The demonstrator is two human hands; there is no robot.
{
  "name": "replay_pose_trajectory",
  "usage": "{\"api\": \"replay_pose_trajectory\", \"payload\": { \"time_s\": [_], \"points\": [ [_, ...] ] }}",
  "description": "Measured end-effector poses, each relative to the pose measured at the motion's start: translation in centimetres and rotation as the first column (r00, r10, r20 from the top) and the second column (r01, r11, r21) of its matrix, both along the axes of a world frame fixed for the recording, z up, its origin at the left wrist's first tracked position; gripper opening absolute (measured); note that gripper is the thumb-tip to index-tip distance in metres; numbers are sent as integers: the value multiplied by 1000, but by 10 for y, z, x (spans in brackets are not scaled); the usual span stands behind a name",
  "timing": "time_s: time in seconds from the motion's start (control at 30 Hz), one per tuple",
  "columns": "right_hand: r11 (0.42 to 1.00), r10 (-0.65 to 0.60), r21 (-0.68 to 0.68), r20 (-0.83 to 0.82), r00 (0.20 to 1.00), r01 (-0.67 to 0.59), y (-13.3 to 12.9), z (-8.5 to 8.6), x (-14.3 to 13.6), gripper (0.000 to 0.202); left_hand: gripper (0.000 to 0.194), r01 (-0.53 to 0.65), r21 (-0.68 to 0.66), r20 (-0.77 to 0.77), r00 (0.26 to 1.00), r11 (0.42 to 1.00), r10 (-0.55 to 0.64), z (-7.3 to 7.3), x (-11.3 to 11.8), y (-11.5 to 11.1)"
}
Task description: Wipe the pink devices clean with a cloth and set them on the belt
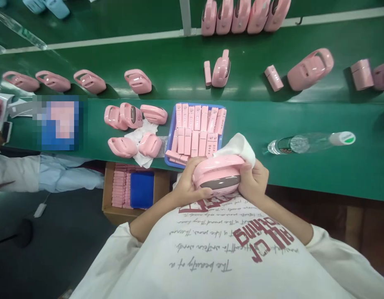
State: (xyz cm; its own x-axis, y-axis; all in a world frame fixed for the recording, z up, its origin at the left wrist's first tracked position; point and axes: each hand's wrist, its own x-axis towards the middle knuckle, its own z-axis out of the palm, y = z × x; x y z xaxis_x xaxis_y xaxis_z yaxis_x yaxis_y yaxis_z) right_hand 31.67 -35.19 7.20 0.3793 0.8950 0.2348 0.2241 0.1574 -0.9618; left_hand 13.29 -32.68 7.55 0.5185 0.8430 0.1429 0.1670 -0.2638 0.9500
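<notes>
In front of my chest I hold a glossy pink plastic housing (218,172) with a loop handle and a dark oval panel. My left hand (190,180) is closed round its left end, the thumb along the lower edge. At the other end, my right hand (256,180) grips the housing, the thumb on top. A white cloth (241,147) is bunched between that hand and the far side of the housing. Just beyond my hands, a blue tray (169,154) holds several pink rectangular blocks (194,143).
Several similar pink housings (122,147) lie left of the tray, some on white tissue. More housings (89,81) line the shelf behind. A clear bottle (310,143) lies at right. Below the table edge stands a cardboard box (108,199). A co-worker's sleeve (64,172) is at left.
</notes>
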Motion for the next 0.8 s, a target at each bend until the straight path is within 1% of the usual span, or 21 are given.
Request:
{"api": "replay_pose_trajectory", "payload": {
  "time_s": [0.07,0.1,0.13,0.17,0.2,0.23,0.3,0.4,0.47,0.53,0.6,0.63,0.73,0.8],
  "points": [
    [1000,6,-5,35,999,-6,-11,-6,-4,35,49,-48,60,28,999,997,47,1,0,-4],
    [999,32,14,54,998,-32,-15,-8,-4,33,37,-66,94,40,997,993,62,4,1,-4],
    [996,70,56,79,994,-75,-18,-10,-1,31,28,-72,122,52,996,990,66,6,1,-4],
    [985,119,115,114,986,-132,-19,-10,4,29,23,-64,143,68,996,988,55,9,2,-3],
    [963,173,178,159,972,-200,-19,-9,11,26,22,-41,157,85,996,987,27,12,3,-2],
    [931,230,237,214,949,-279,-18,-6,18,24,23,-10,165,103,995,986,-7,14,4,0],
    [845,340,306,327,882,-439,-13,3,33,20,23,45,173,132,989,984,-68,16,5,3],
    [732,454,308,444,773,-607,-3,22,41,18,23,86,181,117,987,980,-108,17,8,6],
    [690,491,298,476,730,-659,3,31,36,17,24,99,168,104,988,981,-118,16,10,6],
    [676,501,302,479,720,-672,7,32,31,17,23,85,153,115,988,984,-103,15,12,6],
    [685,504,298,465,727,-665,7,29,30,19,21,76,181,125,987,981,-100,16,11,6],
    [693,498,312,446,744,-650,6,26,31,20,20,77,205,129,986,976,-105,16,11,6],
    [725,478,345,371,796,-597,3,23,39,20,19,117,235,120,982,965,-149,16,9,7],
    [718,495,335,371,786,-610,3,25,41,19,21,135,213,93,983,968,-158,16,10,7]
  ]
}}
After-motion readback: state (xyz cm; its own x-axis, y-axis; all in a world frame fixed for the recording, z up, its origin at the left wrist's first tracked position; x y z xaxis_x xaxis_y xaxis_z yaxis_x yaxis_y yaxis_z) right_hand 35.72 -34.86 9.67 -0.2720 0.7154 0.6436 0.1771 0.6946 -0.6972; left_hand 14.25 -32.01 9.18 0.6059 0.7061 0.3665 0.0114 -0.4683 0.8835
